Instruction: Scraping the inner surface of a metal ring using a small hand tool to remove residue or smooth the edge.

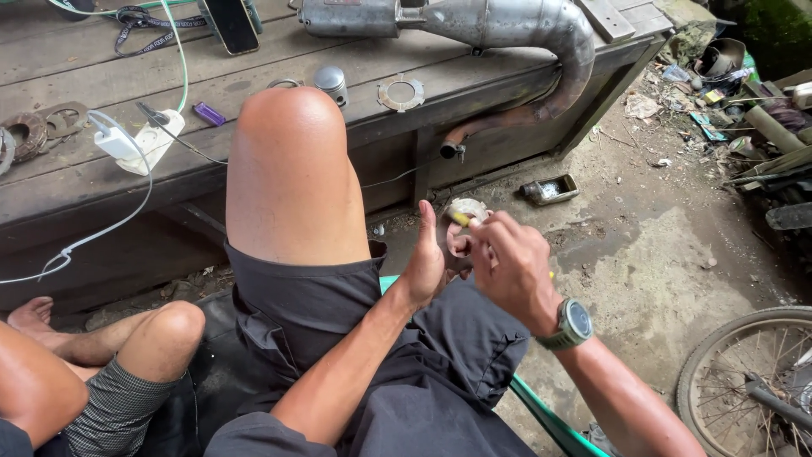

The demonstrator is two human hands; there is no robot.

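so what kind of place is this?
Likely an informal outdoor motorbike repair spot. A metal exhaust pipe lies on a rough wooden bench, a spoked wheel sits on the dirt-and-concrete ground, and both hands work a small round metal part.

Small round pale metal part, worn and dirty, held upright between both hands above the lap; yellow-tipped tool against it.

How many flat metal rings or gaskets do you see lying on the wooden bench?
3: one pale gasket near the exhaust pipe, two rusty rings at the bench's left end; others may be hidden.
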